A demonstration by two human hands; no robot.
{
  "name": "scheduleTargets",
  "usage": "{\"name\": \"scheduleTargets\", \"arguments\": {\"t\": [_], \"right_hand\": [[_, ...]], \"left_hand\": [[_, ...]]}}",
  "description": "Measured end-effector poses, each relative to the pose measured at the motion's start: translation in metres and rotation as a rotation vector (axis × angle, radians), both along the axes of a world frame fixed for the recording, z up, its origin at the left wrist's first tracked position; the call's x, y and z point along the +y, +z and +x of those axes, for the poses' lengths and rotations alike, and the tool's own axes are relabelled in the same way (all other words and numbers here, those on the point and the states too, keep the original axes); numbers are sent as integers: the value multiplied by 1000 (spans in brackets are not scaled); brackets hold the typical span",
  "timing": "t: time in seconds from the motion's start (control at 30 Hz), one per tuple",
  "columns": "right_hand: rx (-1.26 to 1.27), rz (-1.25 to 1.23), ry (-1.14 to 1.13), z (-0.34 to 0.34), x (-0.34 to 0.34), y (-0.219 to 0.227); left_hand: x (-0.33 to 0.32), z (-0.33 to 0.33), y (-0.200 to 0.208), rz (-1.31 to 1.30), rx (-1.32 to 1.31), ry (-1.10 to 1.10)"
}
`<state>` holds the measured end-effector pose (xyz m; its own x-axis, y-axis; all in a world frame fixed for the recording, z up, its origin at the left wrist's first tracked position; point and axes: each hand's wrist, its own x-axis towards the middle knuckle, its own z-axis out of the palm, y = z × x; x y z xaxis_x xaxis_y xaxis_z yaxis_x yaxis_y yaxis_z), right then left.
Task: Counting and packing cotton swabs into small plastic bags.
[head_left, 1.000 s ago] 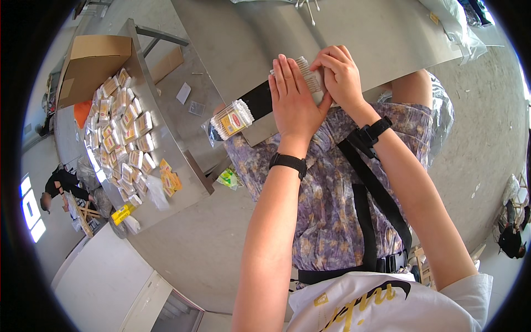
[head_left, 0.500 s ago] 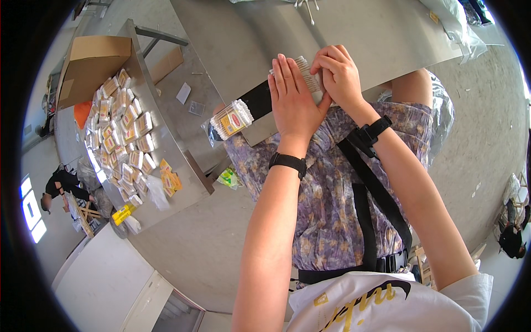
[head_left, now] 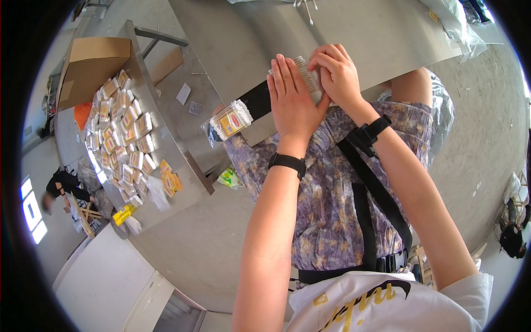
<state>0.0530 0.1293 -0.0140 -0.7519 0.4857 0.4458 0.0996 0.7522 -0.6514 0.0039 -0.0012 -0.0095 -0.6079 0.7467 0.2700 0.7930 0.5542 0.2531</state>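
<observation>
A row of white cotton swabs lies near the steel table's front edge, between my hands. My left hand rests flat over its left part, fingers stretched out and close together. At its right end is my right hand, with fingers curled inward; whatever they pinch is hidden. Left of my left hand, a filled pack of cotton swabs with a yellow-and-red label sits at the end of a black strip. A few loose swabs lie farther back on the table.
On a second steel table at left lies a heap of swab packs, with a cardboard box behind. Yellow label cards and a yellow roll-shaped item lie nearer. Clear plastic bags hang over the main table's right corner.
My right hand has shifted very slightly left and its fingers have moved a little. My left hand stays flat in almost the same place.
</observation>
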Motion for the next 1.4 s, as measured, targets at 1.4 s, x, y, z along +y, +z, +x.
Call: {"name": "scheduleTargets", "arguments": {"t": [1.4], "right_hand": [[-311,308,83,-48,-41,4]], "left_hand": [[-44,-10,45,1141,-1049,452]]}}
